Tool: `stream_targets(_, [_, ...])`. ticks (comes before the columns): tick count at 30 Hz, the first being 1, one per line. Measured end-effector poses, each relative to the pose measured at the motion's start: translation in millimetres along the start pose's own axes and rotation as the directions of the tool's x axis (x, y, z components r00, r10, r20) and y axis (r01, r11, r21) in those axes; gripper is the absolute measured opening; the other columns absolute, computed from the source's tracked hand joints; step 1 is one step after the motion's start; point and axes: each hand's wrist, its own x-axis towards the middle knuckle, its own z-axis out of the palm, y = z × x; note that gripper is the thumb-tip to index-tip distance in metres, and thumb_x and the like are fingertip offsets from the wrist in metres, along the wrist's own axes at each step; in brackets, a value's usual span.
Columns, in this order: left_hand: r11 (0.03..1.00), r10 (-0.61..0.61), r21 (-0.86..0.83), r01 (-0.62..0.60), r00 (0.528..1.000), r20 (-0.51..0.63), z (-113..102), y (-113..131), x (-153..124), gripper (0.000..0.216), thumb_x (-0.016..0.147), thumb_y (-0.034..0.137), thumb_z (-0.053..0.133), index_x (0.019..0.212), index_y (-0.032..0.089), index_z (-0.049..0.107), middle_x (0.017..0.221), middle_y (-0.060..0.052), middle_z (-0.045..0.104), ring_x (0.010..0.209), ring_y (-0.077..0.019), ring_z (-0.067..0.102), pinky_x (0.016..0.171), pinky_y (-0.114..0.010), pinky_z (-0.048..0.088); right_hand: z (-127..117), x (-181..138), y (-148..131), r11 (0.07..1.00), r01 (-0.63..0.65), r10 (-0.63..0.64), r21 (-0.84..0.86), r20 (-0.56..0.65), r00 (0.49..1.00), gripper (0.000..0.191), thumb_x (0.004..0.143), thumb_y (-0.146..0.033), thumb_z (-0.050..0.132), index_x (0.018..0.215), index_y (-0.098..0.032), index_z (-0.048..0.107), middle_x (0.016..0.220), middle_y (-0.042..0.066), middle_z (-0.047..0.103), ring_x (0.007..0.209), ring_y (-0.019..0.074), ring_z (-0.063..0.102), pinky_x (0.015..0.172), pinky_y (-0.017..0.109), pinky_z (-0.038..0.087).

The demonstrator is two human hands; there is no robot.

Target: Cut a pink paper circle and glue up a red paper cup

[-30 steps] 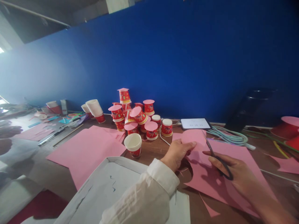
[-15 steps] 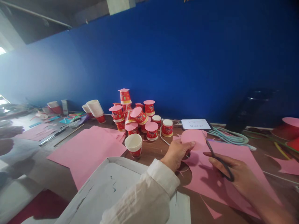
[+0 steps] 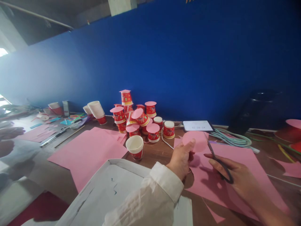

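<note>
My left hand [image 3: 181, 157], in a white sleeve, pinches a round pink paper disc [image 3: 196, 141] and holds it just above the table. My right hand [image 3: 235, 175] grips black-handled scissors [image 3: 215, 157], blades pointing up beside the disc's right edge. Under both hands lies a large pink paper sheet [image 3: 235, 175] with a curved cut-out near my left hand. An open red paper cup [image 3: 134, 147] stands to the left of my left hand.
A pile of red cups [image 3: 138, 117] capped with pink discs stands at the back. A phone [image 3: 198, 125] and coiled cable [image 3: 231, 138] lie behind the sheet. More pink paper [image 3: 89, 150] and a white tray [image 3: 113, 191] sit left. Pens and scraps lie far left.
The pink disc has come free of the sheet and my left hand has lifted it slightly. The scissors have stayed almost still.
</note>
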Motion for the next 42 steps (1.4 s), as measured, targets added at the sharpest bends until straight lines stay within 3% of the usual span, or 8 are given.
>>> stream_targets(6, [0.991,-0.027,-0.136,0.02,0.998,-0.052,7,-4,-8,0.059,0.037,0.038,0.103,0.07,0.017,0.059,0.062,0.003,0.057,0.054,-0.0052,0.041,0.051,-0.02,0.03,3,0,-1,0.998,0.062,-0.062,0.012,-0.001,0.998,0.056,0.072,-0.067,0.075,0.104,-0.022,0.088,0.084,0.007,0.083,0.066,0.0239,0.074,0.056,0.028,0.06])
stream_targets(14, [0.994,0.084,0.07,-0.083,0.996,-0.022,-2,-5,-1,0.049,0.052,0.045,0.096,0.066,0.019,0.057,0.051,0.007,0.047,0.048,-0.0062,0.035,0.05,-0.024,0.025,-1,4,10,0.998,0.058,-0.055,-0.023,0.102,0.993,0.058,0.079,-0.062,0.074,0.119,-0.022,0.084,0.086,0.007,0.083,0.058,0.0217,0.071,0.053,0.029,0.059])
stream_targets(23, [0.967,0.066,0.246,-0.061,0.998,-0.012,-2,9,-9,0.033,0.064,0.037,0.09,0.076,0.016,0.068,0.058,0.002,0.057,0.052,-0.0104,0.045,0.053,-0.026,0.035,0,-2,5,1.0,-0.019,0.02,-0.007,0.079,0.997,0.065,0.075,-0.068,0.075,0.118,-0.02,0.083,0.079,0.006,0.08,0.058,0.0193,0.066,0.054,0.029,0.058])
stream_targets(30, [0.967,0.055,0.246,-0.057,0.998,0.014,-1,12,-10,0.031,0.066,0.035,0.089,0.077,0.015,0.069,0.056,0.002,0.055,0.052,-0.0101,0.043,0.052,-0.026,0.033,-1,-2,1,0.999,-0.041,0.042,-0.017,0.069,0.997,0.067,0.073,-0.069,0.075,0.117,-0.02,0.084,0.082,0.006,0.08,0.064,0.0212,0.068,0.057,0.03,0.058])
stream_targets(34, [0.972,0.056,0.228,-0.062,0.998,0.035,-3,10,-7,0.034,0.064,0.036,0.09,0.08,0.015,0.069,0.059,0.002,0.056,0.052,-0.0092,0.042,0.051,-0.026,0.031,-2,0,4,1.0,0.008,-0.006,-0.022,0.061,0.998,0.062,0.075,-0.067,0.076,0.115,-0.02,0.085,0.078,0.006,0.079,0.06,0.0201,0.067,0.054,0.029,0.057])
stream_targets(42, [0.978,0.041,0.205,-0.05,0.998,0.049,-4,9,-4,0.035,0.064,0.035,0.092,0.075,0.016,0.065,0.06,0.002,0.055,0.051,-0.0081,0.041,0.052,-0.026,0.03,-3,2,11,0.999,0.012,-0.009,-0.04,0.063,0.998,0.06,0.076,-0.066,0.076,0.116,-0.022,0.085,0.089,0.006,0.083,0.075,0.0242,0.075,0.062,0.027,0.061])
